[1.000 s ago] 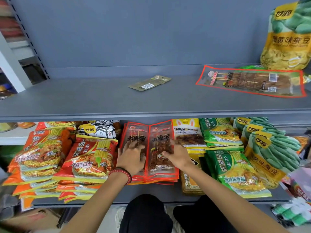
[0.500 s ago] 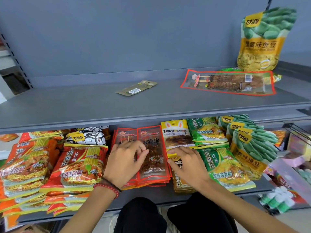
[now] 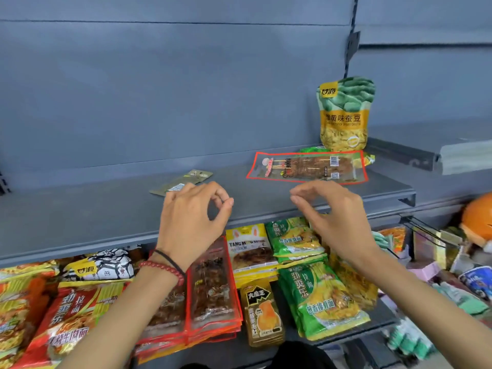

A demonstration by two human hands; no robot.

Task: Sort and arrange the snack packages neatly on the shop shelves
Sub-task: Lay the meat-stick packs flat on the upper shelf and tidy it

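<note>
Both hands hover empty over the front of the grey upper shelf (image 3: 80, 219). My left hand (image 3: 191, 222) has curled fingers, just in front of a flat olive sachet (image 3: 183, 179). My right hand (image 3: 332, 217) is loosely open, below a red-edged clear skewer pack (image 3: 308, 167) lying flat. Behind that pack stands a yellow-green bean bag (image 3: 344, 115). On the lower shelf lie a stack of red-edged packs (image 3: 213, 288), red noodle packs (image 3: 72, 312), a yellow pack (image 3: 250, 249), a small dark-gold pack (image 3: 263, 312) and green noodle packs (image 3: 316, 296).
A grey back panel (image 3: 159, 89) rises behind the upper shelf. A black-and-white bag (image 3: 103, 267) lies at the back of the lower shelf. To the right are a second shelf unit (image 3: 458, 147), an orange plush thing (image 3: 476, 222) and assorted goods.
Both hands left the red-edged packs on the lower shelf and rose to the upper shelf's front. The view swung so the upper-shelf packs sit nearer the middle.
</note>
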